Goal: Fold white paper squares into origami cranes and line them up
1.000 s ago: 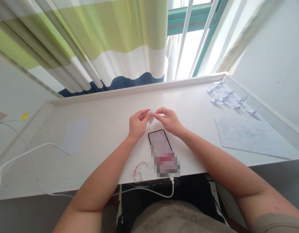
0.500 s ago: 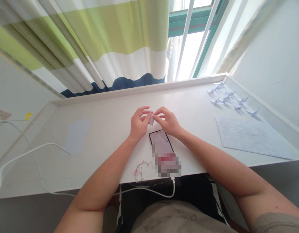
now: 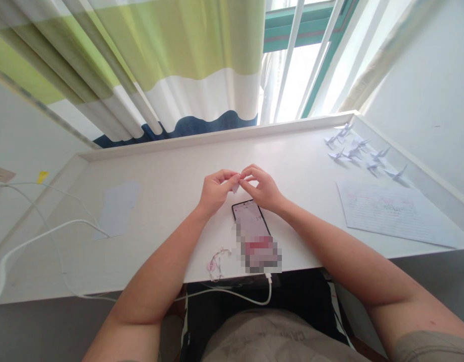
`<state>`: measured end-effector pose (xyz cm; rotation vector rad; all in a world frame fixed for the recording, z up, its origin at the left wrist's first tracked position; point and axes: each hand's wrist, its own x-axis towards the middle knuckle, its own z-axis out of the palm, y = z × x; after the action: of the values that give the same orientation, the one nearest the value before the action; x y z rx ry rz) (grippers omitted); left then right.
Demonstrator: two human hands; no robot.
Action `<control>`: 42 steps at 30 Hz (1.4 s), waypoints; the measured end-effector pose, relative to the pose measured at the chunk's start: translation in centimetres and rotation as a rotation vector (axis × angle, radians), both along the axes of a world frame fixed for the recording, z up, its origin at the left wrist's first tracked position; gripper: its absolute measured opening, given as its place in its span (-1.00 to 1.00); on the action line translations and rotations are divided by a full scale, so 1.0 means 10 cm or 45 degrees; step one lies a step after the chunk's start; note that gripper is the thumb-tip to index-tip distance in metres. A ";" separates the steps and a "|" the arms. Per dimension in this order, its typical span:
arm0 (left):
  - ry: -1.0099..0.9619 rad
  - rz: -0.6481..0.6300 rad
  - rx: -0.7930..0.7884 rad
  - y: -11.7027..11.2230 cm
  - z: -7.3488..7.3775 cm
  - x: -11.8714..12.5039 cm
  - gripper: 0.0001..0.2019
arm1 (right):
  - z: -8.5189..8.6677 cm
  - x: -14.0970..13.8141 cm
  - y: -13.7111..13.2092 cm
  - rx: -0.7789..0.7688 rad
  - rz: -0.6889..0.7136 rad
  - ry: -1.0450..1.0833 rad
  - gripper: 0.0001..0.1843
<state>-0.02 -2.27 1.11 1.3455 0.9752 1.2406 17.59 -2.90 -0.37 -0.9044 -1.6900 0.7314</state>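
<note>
My left hand (image 3: pixel 214 190) and my right hand (image 3: pixel 262 187) meet above the middle of the white table (image 3: pixel 171 236). Both pinch a small folded piece of pale paper (image 3: pixel 236 187) between thumb and fingertips. The paper is mostly hidden by the fingers, with only a small corner showing below them. A phone (image 3: pixel 250 221) lies face up on the table just under my hands, with a white cable plugged into its near end.
Several small folded paper cranes (image 3: pixel 358 153) stand at the back right corner. A written sheet (image 3: pixel 390 211) lies to the right. A pale paper strip (image 3: pixel 118 206) and white cables (image 3: pixel 47 236) are at the left. A small beaded trinket (image 3: pixel 215 264) rests by the front edge.
My fingers have closed tighter on the folded paper, so less of it shows now. Both hands stay over the phone; the view shifted slightly.
</note>
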 end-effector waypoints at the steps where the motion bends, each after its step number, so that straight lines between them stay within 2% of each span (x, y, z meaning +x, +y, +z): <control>1: -0.006 -0.017 -0.022 0.00 0.02 0.00 -0.64 | 0.00 0.00 0.00 -0.002 -0.001 -0.006 -0.84; 9: 0.006 -0.027 -0.031 -0.03 0.05 0.00 -0.66 | 0.05 0.04 0.01 -0.055 -0.063 0.091 -0.91; 15: -0.059 -0.169 -0.131 -0.01 0.05 -0.02 -0.52 | 0.06 0.11 0.06 -0.153 0.102 0.142 -0.81; 26: -0.200 -0.261 -0.265 0.00 0.02 -0.03 -0.47 | 0.07 0.17 0.10 -0.377 0.192 0.388 -0.59; 35: -0.216 -0.297 -0.319 0.02 0.03 -0.07 -0.28 | 0.13 0.19 0.07 -0.581 0.376 0.511 -0.61; 42: -0.201 -0.290 -0.357 0.02 0.04 -0.08 -0.30 | 0.09 0.20 0.11 -0.683 0.508 0.572 -0.60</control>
<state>-0.86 -2.03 1.46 1.0880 0.8251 0.9811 19.62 -1.85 0.53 -0.6825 -1.2926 1.5841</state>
